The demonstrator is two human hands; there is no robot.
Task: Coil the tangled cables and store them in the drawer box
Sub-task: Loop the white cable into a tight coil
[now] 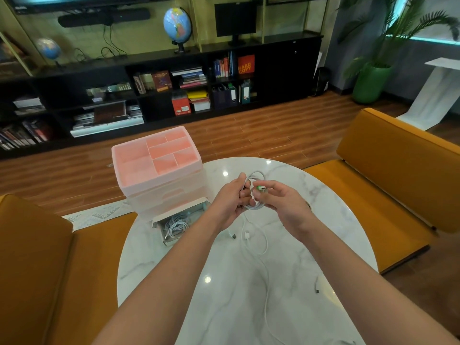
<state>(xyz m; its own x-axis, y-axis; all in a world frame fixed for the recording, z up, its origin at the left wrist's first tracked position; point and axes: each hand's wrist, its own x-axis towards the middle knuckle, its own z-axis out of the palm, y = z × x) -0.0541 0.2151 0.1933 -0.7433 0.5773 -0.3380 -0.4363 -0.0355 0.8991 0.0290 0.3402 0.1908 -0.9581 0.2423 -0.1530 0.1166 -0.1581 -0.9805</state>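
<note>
The round table (286, 307) is showing polished marble — glossy, throwing back ceiling lights. The drawer box (159, 180) is looking like translucent matt plastic, the white cable (258, 245) smooth plastic-sheathed, the floor (249, 130) shining varnished wood — smooth planks.

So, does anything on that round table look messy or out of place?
Mostly the loose white cable: it trails uncoiled across the white marble table from the coil held in the left hand and right hand. The translucent drawer of the pink-topped drawer box stands open with coiled cables inside.
</note>
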